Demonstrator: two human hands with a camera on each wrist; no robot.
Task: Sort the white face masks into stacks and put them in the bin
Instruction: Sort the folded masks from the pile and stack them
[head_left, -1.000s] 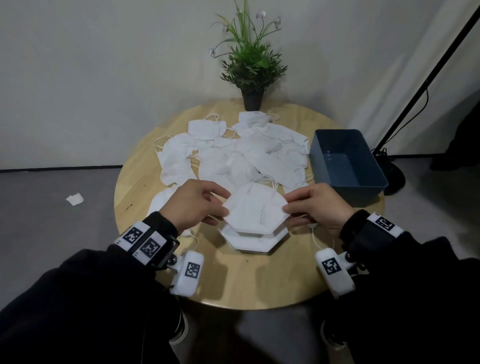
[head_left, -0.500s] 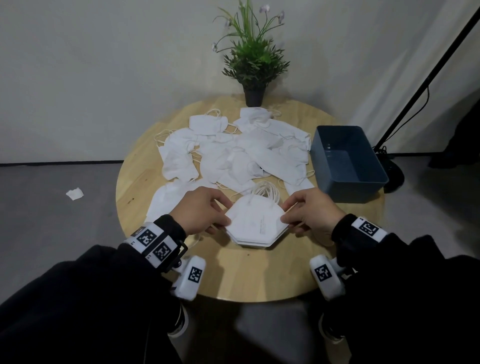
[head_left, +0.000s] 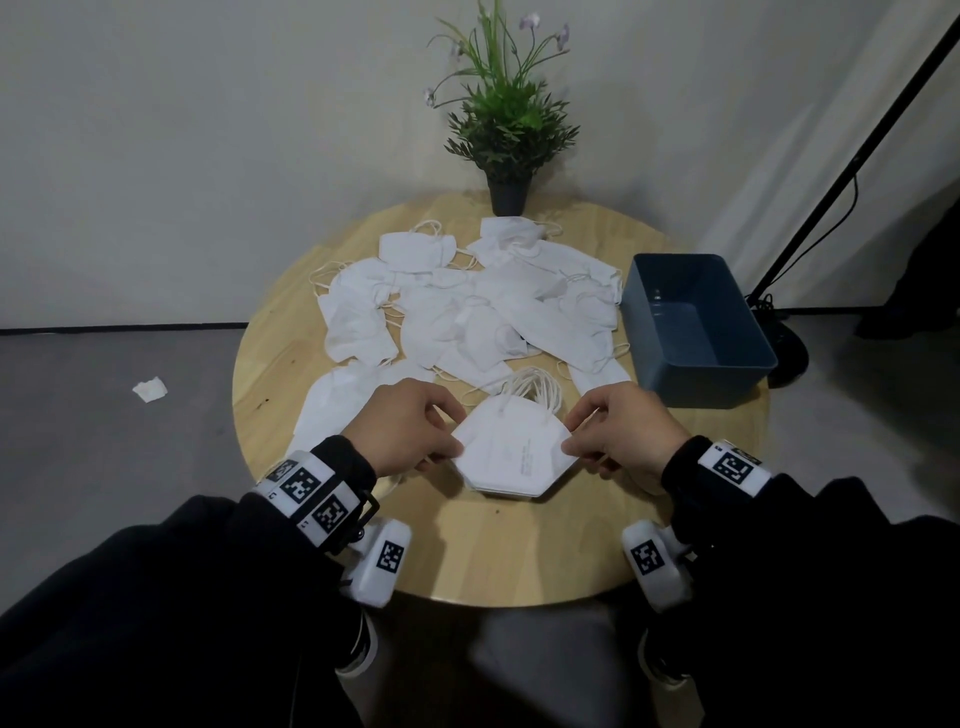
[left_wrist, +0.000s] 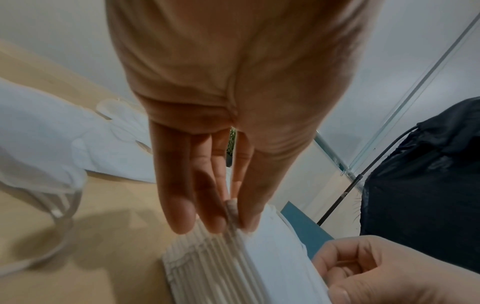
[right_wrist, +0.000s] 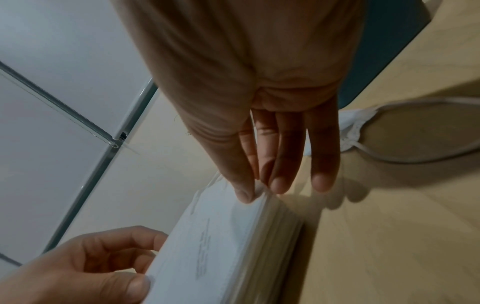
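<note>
**Squaring the stack before it goes in the bin**

A stack of folded masks (head_left: 511, 457) lies flat on the tabletop (head_left: 498, 551) near the person's edge, its ear loops fanned out on the far side. The left hand (head_left: 402, 428) pinches the stack's left corner and the right hand (head_left: 626, 428) pinches the right one — thumb on top, fingertips at the layered edge, as both wrist views show. Holding opposite corners looks like a way to line the edges up and keep the thin layers from sliding apart, and it would also suit lifting the pile as one piece.

Behind the stack, the loose masks (head_left: 467, 312) lie in an overlapping heap across the middle of the tabletop, loops tangled among them, still unsorted. The blue bin (head_left: 696, 387) stands at the right side, just beside the heap and near the right hand, and appears to hold nothing — a short carry for the finished pile. A potted plant (head_left: 506, 140) stands at the far edge, well clear of the work.
</note>
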